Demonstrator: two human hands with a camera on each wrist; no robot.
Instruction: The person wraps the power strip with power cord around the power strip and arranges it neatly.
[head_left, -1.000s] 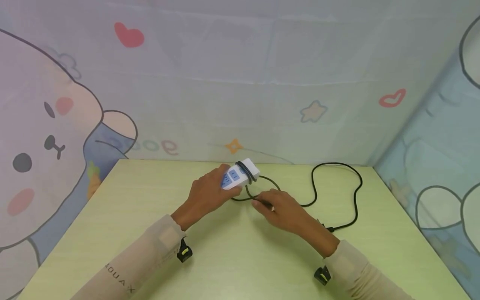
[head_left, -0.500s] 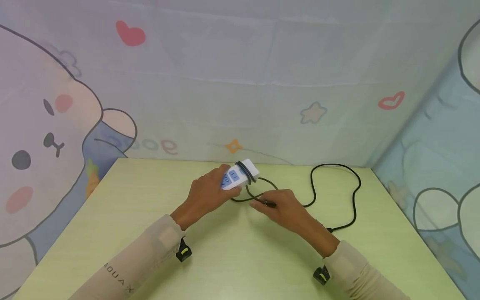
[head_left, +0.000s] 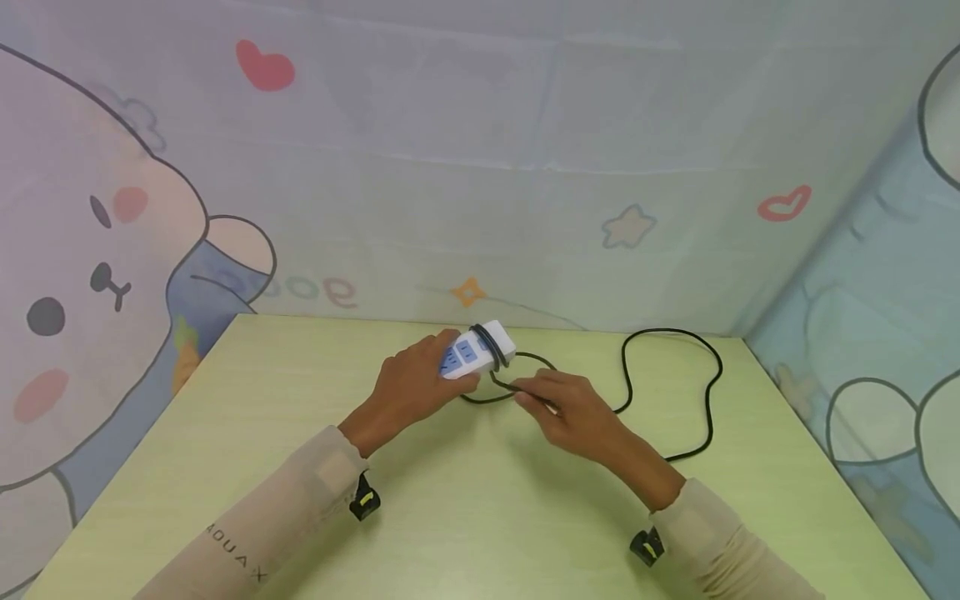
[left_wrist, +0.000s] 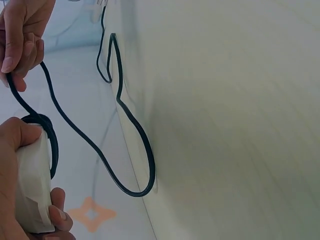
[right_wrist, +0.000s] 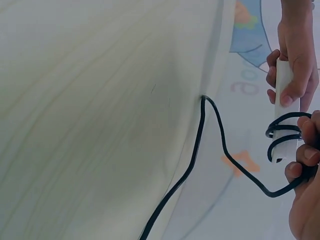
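My left hand grips one end of a white power strip with blue socket faces, holding it raised over the table. Black cord is wound a few turns round the strip's other end. To its right, my right hand pinches the black cord between thumb and fingers, near the strip. In the right wrist view the wound turns lie close to the right fingertips. A loop of cord hangs from the right hand towards the table. The left palm hides part of the strip.
The cord's loose length curves over the right side of the pale green table, its far end hidden behind my right forearm. A printed cloth stands along the back edge, with another at the right.
My right hand has turned slightly and drawn up a little, keeping its pinch on the cord. The left hand and the power strip have barely moved.
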